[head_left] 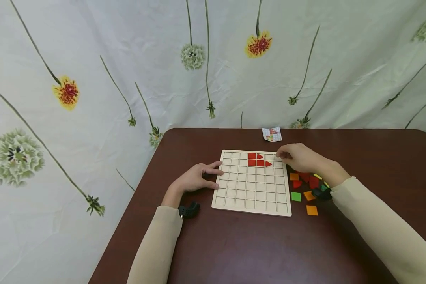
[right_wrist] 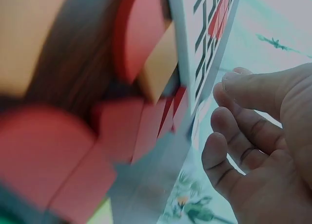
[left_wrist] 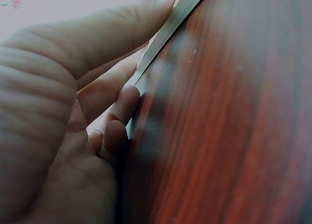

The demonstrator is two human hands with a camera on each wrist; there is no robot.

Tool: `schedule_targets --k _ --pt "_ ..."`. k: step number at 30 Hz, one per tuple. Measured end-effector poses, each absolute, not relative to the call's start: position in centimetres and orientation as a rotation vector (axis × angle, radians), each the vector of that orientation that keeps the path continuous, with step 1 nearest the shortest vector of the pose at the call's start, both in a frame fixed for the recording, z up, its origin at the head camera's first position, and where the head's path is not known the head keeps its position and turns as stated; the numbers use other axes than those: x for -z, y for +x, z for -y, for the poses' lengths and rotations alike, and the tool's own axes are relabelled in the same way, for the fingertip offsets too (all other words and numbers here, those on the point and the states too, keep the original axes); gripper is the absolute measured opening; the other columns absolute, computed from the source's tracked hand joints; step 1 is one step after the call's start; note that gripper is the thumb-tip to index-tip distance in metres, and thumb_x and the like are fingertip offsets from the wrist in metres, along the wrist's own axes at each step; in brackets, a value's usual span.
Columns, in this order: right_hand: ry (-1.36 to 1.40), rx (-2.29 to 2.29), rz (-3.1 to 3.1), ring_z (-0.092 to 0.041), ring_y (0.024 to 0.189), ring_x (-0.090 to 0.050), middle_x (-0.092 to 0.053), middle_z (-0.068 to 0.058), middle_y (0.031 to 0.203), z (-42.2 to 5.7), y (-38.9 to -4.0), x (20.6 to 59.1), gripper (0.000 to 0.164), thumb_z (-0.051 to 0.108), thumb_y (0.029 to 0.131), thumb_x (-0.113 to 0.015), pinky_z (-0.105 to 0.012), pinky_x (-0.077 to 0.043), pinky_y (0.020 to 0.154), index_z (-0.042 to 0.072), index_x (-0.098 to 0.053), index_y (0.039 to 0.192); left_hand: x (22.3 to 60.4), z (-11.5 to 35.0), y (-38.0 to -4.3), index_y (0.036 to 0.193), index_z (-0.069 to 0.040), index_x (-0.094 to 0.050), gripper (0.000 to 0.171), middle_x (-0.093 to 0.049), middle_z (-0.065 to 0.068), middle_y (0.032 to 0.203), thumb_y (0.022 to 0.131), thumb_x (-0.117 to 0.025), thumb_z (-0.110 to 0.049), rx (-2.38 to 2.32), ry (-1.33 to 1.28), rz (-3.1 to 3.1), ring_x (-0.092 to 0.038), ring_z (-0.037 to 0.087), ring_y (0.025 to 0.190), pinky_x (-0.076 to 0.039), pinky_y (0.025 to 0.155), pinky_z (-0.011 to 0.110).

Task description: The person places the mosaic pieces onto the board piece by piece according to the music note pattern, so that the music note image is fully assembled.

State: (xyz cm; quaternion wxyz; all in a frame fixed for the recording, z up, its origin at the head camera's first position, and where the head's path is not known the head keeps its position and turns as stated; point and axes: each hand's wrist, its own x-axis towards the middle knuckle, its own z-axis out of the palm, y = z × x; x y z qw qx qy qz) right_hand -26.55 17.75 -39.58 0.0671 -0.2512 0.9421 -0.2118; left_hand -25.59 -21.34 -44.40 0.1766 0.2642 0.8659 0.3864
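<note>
In the head view, the pale wooden gridded board (head_left: 250, 184) is touched by the left hand (head_left: 197, 177), fingers spread, apparently for steadying. Red square and triangular pieces (head_left: 252, 163) are set in it, left of the right hand (head_left: 299, 156); loose red, orange and green pieces (head_left: 314, 182) are laid near that wrist, seemingly for easy reach. In the left wrist view, the board's edge is met by the thumb. In the right, thumb and forefinger are seen together; whether anything is pinched cannot be told.
</note>
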Motion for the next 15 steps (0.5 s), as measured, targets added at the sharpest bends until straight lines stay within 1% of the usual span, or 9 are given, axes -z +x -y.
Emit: schedule_targets --k 8,12,15 --pt "-0.681 0.605 -2.862 -0.028 0.097 -0.062 -0.072 -0.015 0.112 -20.3 -26.3 40.0 0.021 -0.002 0.096 -0.065 -0.051 -0.057 0.092 0.000 -0.071 0.117 44.5 21.4 -25.5 0.134 -0.018 -0.072 0.052 -0.040 -0.002 0.165 0.084 -0.086 -0.022 -1.087 0.750 -2.465 -0.028 0.022 0.157 -0.034 0.124 0.048" --pt "-0.687 0.597 -2.859 -0.029 0.097 -0.061 -0.071 -0.017 0.113 -20.8 -26.4 40.3 0.021 0.000 0.096 -0.067 -0.052 -0.057 0.091 0.000 -0.071 0.116 44.4 21.4 -25.4 0.134 -0.019 -0.072 0.053 -0.040 -0.001 0.165 0.084 -0.087 -0.023 -1.072 0.748 -2.472 -0.029 0.023 0.157 -0.033 0.124 0.048" --pt "-0.705 0.583 -2.868 -0.028 0.095 -0.059 -0.070 -0.018 0.116 -20.8 -26.5 40.4 0.021 0.004 0.095 -0.070 -0.051 -0.056 0.089 0.001 -0.072 0.116 44.4 21.4 -25.4 0.134 -0.019 -0.072 0.053 -0.040 -0.001 0.165 0.083 -0.087 -0.022 -1.074 0.744 -2.478 -0.029 0.023 0.157 -0.033 0.124 0.048"
